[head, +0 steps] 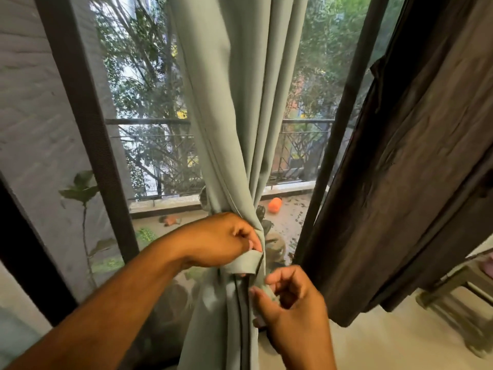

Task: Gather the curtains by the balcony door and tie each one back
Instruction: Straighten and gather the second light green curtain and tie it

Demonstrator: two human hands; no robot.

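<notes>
at the far left of the frame a pale wall [29, 108] meets a dark door frame [80, 97] that slants from the upper left down toward the lower left. beside it, behind the glass, a thin potted plant stem with broad leaves [81, 189] stands in the left middle. past the glass a balcony railing [149, 121] crosses the middle of the frame, with green trees [138, 62] filling the upper part. a bare forearm comes in from the lower left corner and ends in the left hand [221, 240] at the centre, curled closed around the gathered waist of the pale green curtain [240, 116], its fingers pinching a matching green tie-back strip [246, 264] that wraps the bunch just below the knuckles. the curtain hangs from the top centre, narrows to that pinched point, then falls loose to the bottom edge. right of the curtain, on the balcony floor, sits a small orange object [275, 204], too blurred to identify. in the lower centre right the right hand [290, 297] is half closed, thumb and fingertips gripping the loose end of the same green strip, just beside the curtain's lower folds. further right a second dark frame post [344, 124] rises, and a dark brown curtain [416, 156] hangs loose across the right side, untied. a light stool [458, 289] shows at the lower right edge.
</notes>
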